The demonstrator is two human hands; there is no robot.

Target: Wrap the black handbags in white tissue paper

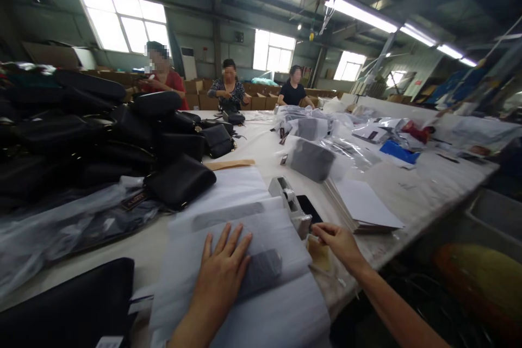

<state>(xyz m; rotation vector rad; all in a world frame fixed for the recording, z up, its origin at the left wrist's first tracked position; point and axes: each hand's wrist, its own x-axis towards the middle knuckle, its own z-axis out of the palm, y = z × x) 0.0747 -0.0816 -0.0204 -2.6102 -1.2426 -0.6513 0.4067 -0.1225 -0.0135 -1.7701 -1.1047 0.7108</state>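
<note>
White tissue paper (pixel 285 296) lies on the table, with a dark flat item (pixel 263 266) showing through its layers. My left hand (pixel 224 261) rests flat on the paper with fingers spread, holding nothing. To the right, my right hand (pixel 336 242) is closed in a pinch at the near end of a grey tape dispenser (pixel 290 204); whatever lies between its fingertips is too small to make out. Below that hand sits a small tray with a yellowish piece (pixel 318 254). A black phone-like object (pixel 310 211) lies beside the dispenser.
Black bags (pixel 179 179) are heaped on the left, near clear plastic wrapping (pixel 81 228). A stack of white sheets (pixel 365 204) stands at the right. Wrapped bags (pixel 312 157) lie farther back. Three people work across the table (pixel 253 141). Another black bag (pixel 73 304) is at the lower left.
</note>
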